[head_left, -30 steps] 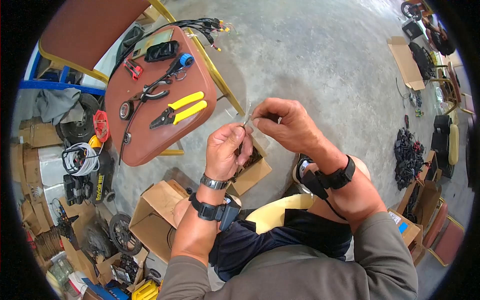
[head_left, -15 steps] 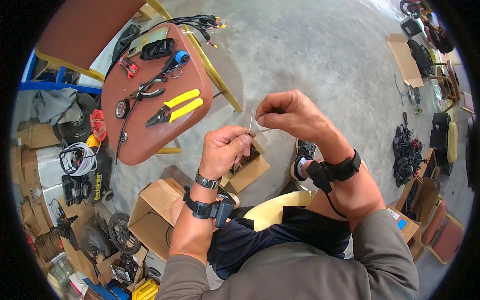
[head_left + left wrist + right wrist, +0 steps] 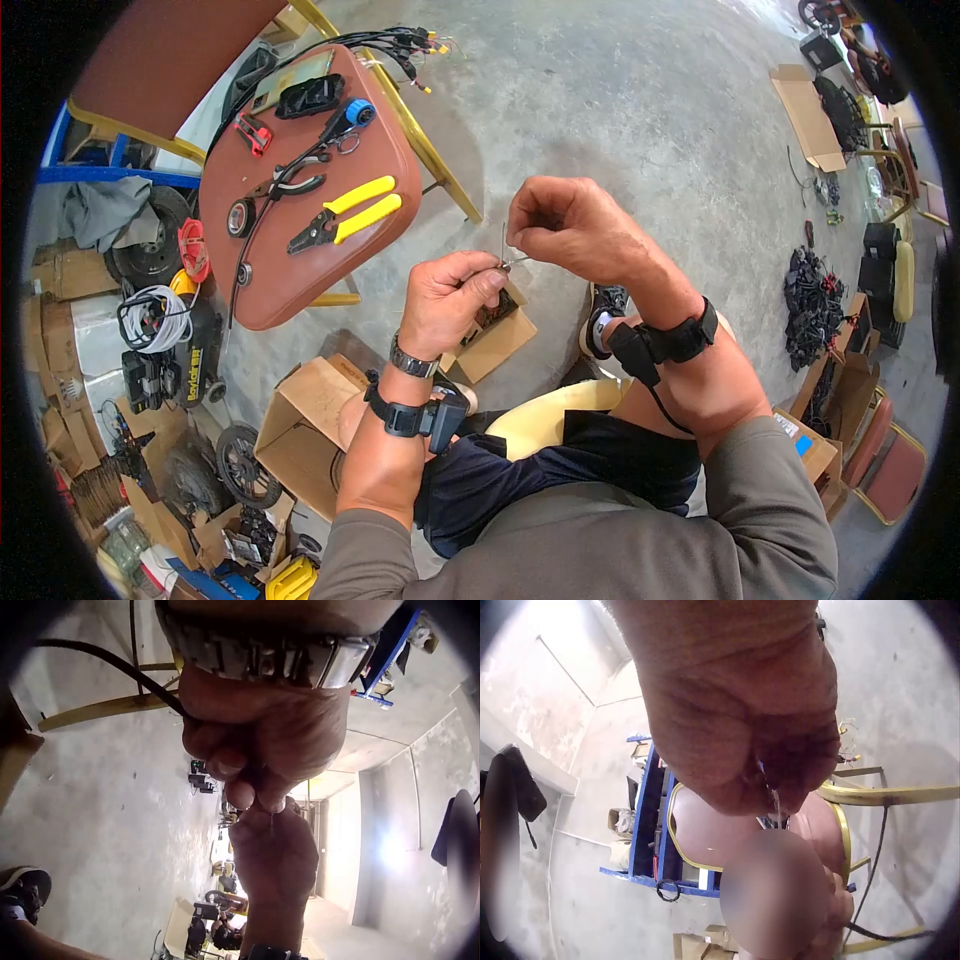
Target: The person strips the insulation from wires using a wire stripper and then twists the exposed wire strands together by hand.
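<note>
In the head view the left hand (image 3: 447, 303) pinches a cable end between thumb and forefinger, and a thin pale wire (image 3: 504, 240) stands up from it. The right hand (image 3: 572, 228) pinches another thin strand that runs from the left fingertips. In the left wrist view a black cable (image 3: 112, 660) runs into the left hand (image 3: 262, 742), whose fingers are curled round it. The right hand's fingertips (image 3: 780, 806) hold a bright strand in the right wrist view. The hands are close together; the exact join is too small to tell.
Yellow-handled wire strippers (image 3: 345, 215), pliers (image 3: 298, 180), a tape roll (image 3: 241, 217) and a black cable lie on the brown chair seat (image 3: 290, 290). Below the hands stands a small cardboard box (image 3: 497, 345); a larger open box (image 3: 300, 425) is at lower left.
Both hands drew together around the wire; its strands now spread apart, one upright, one towards the right hand. Over the last half second the right hand shifted slightly left.
</note>
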Demonstrator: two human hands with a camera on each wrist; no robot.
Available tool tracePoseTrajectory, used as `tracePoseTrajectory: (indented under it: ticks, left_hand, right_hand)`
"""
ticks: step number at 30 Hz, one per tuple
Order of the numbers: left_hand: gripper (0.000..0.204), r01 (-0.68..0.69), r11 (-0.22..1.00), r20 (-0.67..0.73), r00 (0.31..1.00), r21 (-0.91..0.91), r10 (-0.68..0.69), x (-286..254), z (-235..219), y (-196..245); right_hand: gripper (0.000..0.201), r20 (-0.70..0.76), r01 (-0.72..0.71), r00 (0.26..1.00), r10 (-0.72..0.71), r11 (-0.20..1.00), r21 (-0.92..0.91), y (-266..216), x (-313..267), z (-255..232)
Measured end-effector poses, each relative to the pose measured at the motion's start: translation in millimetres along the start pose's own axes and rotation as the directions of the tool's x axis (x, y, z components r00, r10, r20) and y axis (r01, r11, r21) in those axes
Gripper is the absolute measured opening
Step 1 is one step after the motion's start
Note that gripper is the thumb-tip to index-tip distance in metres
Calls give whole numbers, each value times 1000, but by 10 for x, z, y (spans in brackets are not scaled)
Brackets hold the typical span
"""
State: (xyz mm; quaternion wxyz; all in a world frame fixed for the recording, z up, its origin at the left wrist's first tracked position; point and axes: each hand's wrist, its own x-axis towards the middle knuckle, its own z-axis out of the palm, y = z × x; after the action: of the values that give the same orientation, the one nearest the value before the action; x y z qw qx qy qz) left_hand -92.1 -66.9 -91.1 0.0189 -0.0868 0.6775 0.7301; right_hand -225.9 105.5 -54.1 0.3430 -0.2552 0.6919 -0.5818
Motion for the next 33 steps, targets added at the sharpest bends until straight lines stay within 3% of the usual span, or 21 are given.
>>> tracePoseTrajectory:
  ticks: [3, 9, 15, 21, 30, 33]
  left_hand:
    - [9, 64, 997, 19, 998, -33, -63, -17, -12, 63]
    - [10, 72, 992, -20, 997, -107, -75, -37, -59, 49]
    - [15, 38, 977, -6, 999, -211, -40, -37, -130, -35]
    - [17, 46, 927, -36, 997, -372, -64, -23, -105, -16]
    - [17, 89, 916, -11, 995, -391, -101, -6, -81, 9]
    - [15, 84, 897, -29, 994, -434, -107, -1, -53, 1]
  right_hand:
    - [11, 24, -30, 999, 28, 995, 97, 0, 5, -2]
    - [14, 38, -28, 999, 24, 993, 112, 11, -3, 15]
    - [16, 140, -74, 990, 31, 947, 312, 61, 25, 10]
    - [14, 98, -89, 993, 65, 960, 264, 36, 8, 112]
    - [13, 53, -121, 992, 116, 987, 104, -15, -6, 178]
    - [12, 31, -93, 996, 88, 977, 193, 65, 6, 209]
